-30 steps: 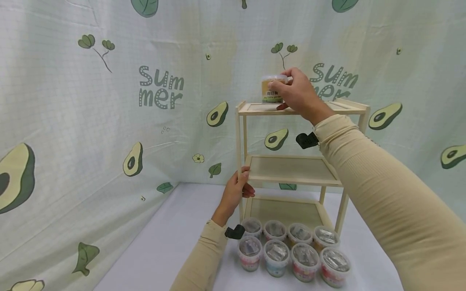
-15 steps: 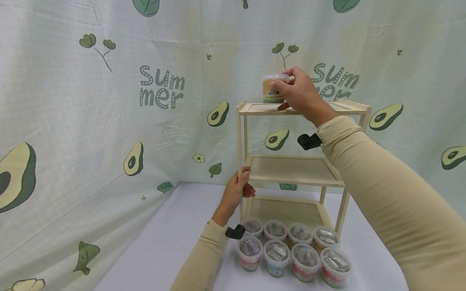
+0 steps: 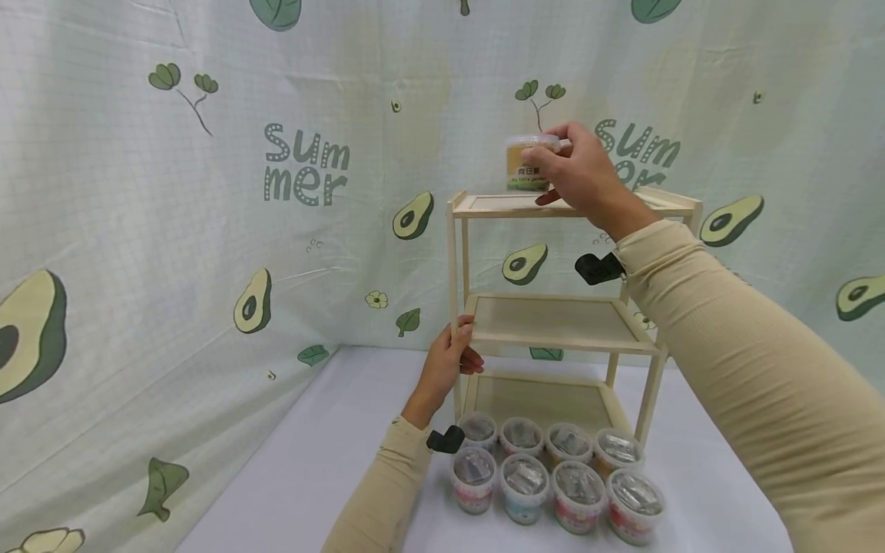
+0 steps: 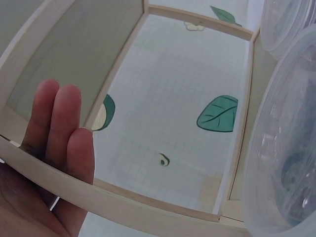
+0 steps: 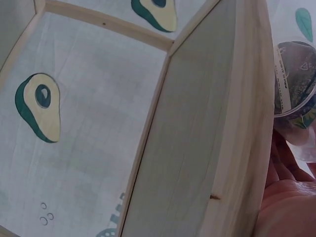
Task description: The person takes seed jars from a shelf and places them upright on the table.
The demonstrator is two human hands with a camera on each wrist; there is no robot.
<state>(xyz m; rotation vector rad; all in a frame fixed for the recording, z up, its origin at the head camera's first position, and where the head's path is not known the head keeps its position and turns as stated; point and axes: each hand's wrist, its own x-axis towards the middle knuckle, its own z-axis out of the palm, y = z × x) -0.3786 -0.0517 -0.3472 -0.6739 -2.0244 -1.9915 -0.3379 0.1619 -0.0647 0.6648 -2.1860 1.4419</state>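
Note:
A small clear-lidded plastic cup [image 3: 523,170] with a yellow and green "My little garden" label is held upright in my right hand [image 3: 588,177], close over the top board of a three-tier wooden shelf rack [image 3: 553,321]. Thumb and fingers pinch it from the right side. In the right wrist view the cup's clear bottom [image 5: 295,74] shows beyond the rack's edge, dark contents inside. My left hand [image 3: 442,365] grips the rack's front left post at the middle shelf. The left wrist view shows its fingers [image 4: 65,123] wrapped past the wooden post [image 4: 123,205].
Several similar lidded cups [image 3: 525,480] stand in two rows on the white tabletop [image 3: 304,468], in front of the rack's bottom shelf [image 3: 542,401]. A curtain [image 3: 207,230] printed with avocados hangs behind and to the left.
My right hand has shifted the cup slightly right and a little up above the top shelf. My left hand keeps its place on the post.

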